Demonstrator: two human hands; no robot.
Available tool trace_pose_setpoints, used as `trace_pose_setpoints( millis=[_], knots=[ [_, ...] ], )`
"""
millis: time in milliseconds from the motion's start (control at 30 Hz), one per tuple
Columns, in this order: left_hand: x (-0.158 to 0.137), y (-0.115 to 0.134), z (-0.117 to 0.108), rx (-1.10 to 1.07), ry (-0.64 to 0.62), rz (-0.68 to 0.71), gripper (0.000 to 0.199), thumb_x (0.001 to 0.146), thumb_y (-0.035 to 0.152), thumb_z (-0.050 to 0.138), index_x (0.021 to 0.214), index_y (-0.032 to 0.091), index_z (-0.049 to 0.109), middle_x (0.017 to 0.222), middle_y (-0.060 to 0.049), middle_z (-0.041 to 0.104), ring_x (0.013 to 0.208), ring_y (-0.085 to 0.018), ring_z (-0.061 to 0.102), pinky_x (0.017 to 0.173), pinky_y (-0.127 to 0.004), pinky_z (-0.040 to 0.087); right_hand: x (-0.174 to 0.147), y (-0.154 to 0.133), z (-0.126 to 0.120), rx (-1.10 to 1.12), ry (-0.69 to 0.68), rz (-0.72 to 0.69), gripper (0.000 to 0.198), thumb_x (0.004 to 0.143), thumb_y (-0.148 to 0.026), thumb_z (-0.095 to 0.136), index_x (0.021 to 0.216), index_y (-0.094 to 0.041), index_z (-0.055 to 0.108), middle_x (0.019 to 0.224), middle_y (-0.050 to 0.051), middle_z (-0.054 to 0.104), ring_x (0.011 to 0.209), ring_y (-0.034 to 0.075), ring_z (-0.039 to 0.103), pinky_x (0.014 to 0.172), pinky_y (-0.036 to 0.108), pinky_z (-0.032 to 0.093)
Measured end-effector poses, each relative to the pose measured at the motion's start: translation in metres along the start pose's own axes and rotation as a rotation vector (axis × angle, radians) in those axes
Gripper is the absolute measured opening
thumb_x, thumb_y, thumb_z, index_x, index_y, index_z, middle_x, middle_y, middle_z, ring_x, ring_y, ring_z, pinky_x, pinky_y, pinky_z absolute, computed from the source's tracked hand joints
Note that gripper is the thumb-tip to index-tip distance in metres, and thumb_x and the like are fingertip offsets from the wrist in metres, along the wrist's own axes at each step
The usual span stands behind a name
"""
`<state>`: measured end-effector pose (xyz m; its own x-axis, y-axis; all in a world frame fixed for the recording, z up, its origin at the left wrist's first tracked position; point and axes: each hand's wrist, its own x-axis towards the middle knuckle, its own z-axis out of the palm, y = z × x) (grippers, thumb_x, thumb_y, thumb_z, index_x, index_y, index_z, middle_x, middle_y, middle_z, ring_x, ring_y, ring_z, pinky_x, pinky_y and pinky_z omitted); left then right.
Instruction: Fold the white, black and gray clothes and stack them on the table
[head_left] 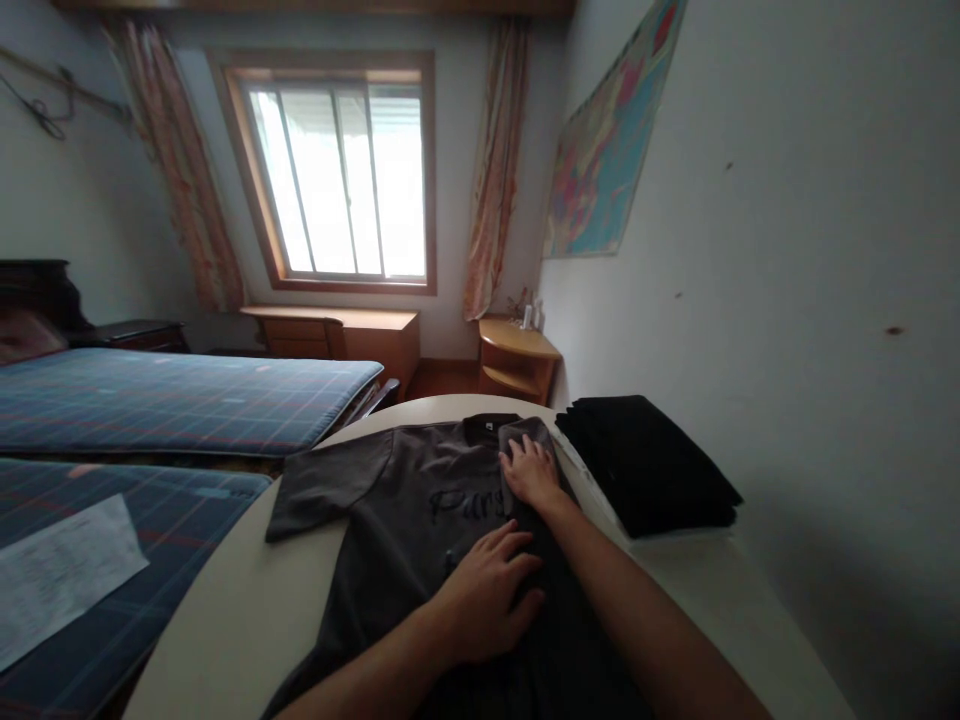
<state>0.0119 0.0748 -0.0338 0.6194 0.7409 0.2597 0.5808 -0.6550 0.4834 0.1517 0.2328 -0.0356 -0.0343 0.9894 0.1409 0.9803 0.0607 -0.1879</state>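
Note:
A dark grey T-shirt with black lettering lies face up on a round white table. Its left-side sleeve is spread out flat, while the sleeve on the right is folded in over the chest. My right hand rests on that folded part near the collar, fingers spread. Lower down, my left hand lies on the shirt front below the lettering, its fingers stretched out. Both forearms cover some of the lower shirt.
A stack of folded black cloth sits at the table's right, by the white wall. Left of the table are plaid mattresses, one with a paper sheet on it. A corner shelf and a desk stand beyond.

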Motion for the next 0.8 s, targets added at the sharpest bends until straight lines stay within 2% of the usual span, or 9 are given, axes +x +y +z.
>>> trace_pose_setpoints(
  millis=[100, 200, 367, 467, 533, 633, 800],
  knots=[
    [0.007, -0.018, -0.014, 0.057, 0.183, -0.147, 0.029, 0.090, 0.025, 0.054, 0.116, 0.023, 0.066, 0.129, -0.008, 0.061, 0.122, -0.024, 0.055, 0.105, -0.038, 0.044, -0.010, -0.009, 0.008, 0.010, -0.060, 0.061, 0.068, 0.098, -0.056, 0.028, 0.154, -0.018, 0.033, 0.159, 0.016, 0.031, 0.145, 0.035, 0.026, 0.115, 0.052, 0.015],
    [0.008, -0.056, -0.045, 0.203, 0.326, -0.416, 0.028, 0.091, 0.026, 0.053, 0.115, 0.018, 0.066, 0.124, -0.011, 0.063, 0.114, -0.026, 0.058, 0.101, -0.039, 0.045, -0.014, -0.009, 0.011, 0.026, -0.108, 0.085, 0.070, 0.098, -0.059, 0.027, 0.157, -0.021, 0.024, 0.163, 0.012, 0.021, 0.150, 0.033, 0.014, 0.118, 0.050, 0.007],
    [-0.022, -0.135, -0.102, 0.462, 0.558, -0.859, 0.038, 0.091, 0.031, 0.050, 0.125, 0.017, 0.062, 0.140, -0.016, 0.053, 0.127, -0.034, 0.049, 0.104, -0.047, 0.040, -0.013, -0.005, 0.012, 0.030, -0.089, 0.083, 0.068, 0.098, -0.059, 0.026, 0.157, -0.024, 0.026, 0.163, 0.009, 0.022, 0.150, 0.031, 0.014, 0.118, 0.049, 0.007],
    [-0.053, -0.172, -0.120, 0.541, 0.622, -1.107, 0.053, 0.089, 0.039, 0.052, 0.134, 0.012, 0.054, 0.147, -0.023, 0.042, 0.134, -0.040, 0.041, 0.107, -0.051, 0.035, -0.012, -0.004, 0.014, 0.029, -0.066, 0.077, 0.067, 0.098, -0.058, 0.027, 0.156, -0.025, 0.027, 0.163, 0.009, 0.024, 0.150, 0.030, 0.015, 0.118, 0.049, 0.007],
    [-0.071, -0.190, -0.125, 0.482, 0.626, -1.247, 0.061, 0.086, 0.044, 0.053, 0.138, 0.012, 0.050, 0.143, -0.023, 0.046, 0.131, -0.040, 0.045, 0.105, -0.051, 0.037, -0.011, -0.003, 0.015, 0.029, -0.060, 0.076, 0.067, 0.098, -0.058, 0.028, 0.156, -0.025, 0.028, 0.163, 0.008, 0.024, 0.150, 0.030, 0.015, 0.118, 0.049, 0.008],
    [-0.085, -0.205, -0.127, 0.432, 0.633, -1.317, 0.062, 0.083, 0.046, 0.055, 0.135, 0.012, 0.052, 0.131, -0.022, 0.057, 0.124, -0.041, 0.050, 0.101, -0.051, 0.040, -0.008, -0.001, 0.016, 0.026, -0.055, 0.080, 0.066, 0.098, -0.057, 0.030, 0.156, -0.025, 0.028, 0.163, 0.007, 0.024, 0.150, 0.030, 0.015, 0.119, 0.048, 0.009],
    [-0.089, -0.214, -0.128, 0.423, 0.654, -1.214, 0.048, 0.080, 0.030, 0.055, 0.124, 0.011, 0.062, 0.118, -0.023, 0.064, 0.115, -0.043, 0.056, 0.092, -0.054, 0.047, -0.006, 0.001, 0.015, 0.023, -0.045, 0.095, 0.064, 0.098, -0.055, 0.032, 0.155, -0.026, 0.031, 0.162, 0.007, 0.026, 0.150, 0.029, 0.016, 0.119, 0.048, 0.009]
  ],
)
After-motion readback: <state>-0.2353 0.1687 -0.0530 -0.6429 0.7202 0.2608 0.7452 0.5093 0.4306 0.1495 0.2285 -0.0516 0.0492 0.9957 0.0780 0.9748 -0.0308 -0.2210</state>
